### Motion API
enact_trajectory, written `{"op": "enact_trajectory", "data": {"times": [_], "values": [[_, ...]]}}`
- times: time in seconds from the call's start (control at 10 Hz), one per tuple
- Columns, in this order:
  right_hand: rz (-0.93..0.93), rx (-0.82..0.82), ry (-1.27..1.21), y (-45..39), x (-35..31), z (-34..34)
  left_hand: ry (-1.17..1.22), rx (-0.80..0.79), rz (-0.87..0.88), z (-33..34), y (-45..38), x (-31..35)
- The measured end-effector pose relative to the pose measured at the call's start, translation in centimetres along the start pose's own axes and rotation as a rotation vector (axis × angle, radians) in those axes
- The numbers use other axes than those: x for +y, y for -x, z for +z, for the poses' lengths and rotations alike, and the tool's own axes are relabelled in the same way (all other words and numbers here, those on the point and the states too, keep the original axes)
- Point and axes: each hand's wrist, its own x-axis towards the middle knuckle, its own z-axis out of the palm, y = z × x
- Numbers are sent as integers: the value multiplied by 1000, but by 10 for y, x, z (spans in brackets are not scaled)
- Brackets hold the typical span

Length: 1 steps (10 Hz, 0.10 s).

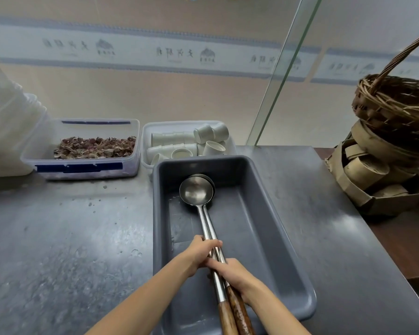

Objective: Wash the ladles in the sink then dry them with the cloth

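Under both hands, steel counter (70, 238) spreads wide, wet spots on its left part. Grey tub (264, 213) sits on it, long axis running away from the person, w/ both grips over its near half. Well right of the grips, wicker basket (397, 105) stands on stacked brown cartons (373, 175). Beyond the grips, far left, clear box (82, 151) w/ dried petals; next to it, just past the tub's far rim, clear box of white cups (189, 141). Glass pane (281, 76) rises behind that.

Two ladles (198, 192) lie together in the tub, bowls nested at the far end, facing up; shafts run back to the grips, wooden handles (232, 310) pass between the forearms twd the near rim.

Left hand (201, 252) clenched round both shafts, fingers wrapped over the top. Right hand (235, 272) just behind it, touching it, also grasping the shafts, nearer the wood.
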Motion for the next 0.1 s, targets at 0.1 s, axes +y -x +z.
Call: {"op": "enact_trajectory", "data": {"times": [0.1], "values": [[-95, 157, 242, 14, -8, -2, 10, -7, 40, -8, 11, 7]]}}
